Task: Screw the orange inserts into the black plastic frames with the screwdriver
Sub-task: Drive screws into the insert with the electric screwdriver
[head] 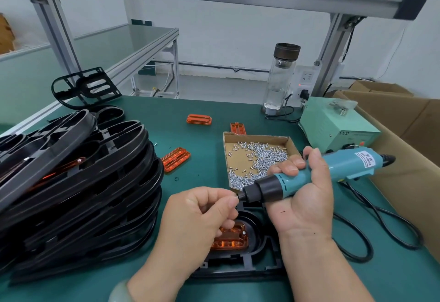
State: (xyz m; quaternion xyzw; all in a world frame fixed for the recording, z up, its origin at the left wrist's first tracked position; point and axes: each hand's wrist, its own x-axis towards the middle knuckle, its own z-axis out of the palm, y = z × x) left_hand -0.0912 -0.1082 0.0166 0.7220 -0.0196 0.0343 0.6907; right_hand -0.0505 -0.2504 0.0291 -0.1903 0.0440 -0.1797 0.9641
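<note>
My right hand (pixel 302 197) grips a teal electric screwdriver (pixel 316 173), its black nose pointing left. At the tip, my left hand (pixel 202 213) pinches something small between thumb and fingertips, probably a screw; it is too small to tell. Below both hands lies a black plastic frame (pixel 257 261) on the green mat, with an orange insert (pixel 234 238) seated in its recess and one screw head showing at the insert's right end. Loose orange inserts lie on the mat: one (pixel 175 158) beside the stack, two farther back (pixel 199 119) (pixel 238 128).
A tall leaning stack of black frames (pixel 71 182) fills the left. A cardboard tray of silver screws (pixel 257 158) sits behind my hands. A green power unit (pixel 333 125), a glass bottle (pixel 281 80), black cables (pixel 381 225) and a cardboard box (pixel 409 135) stand on the right.
</note>
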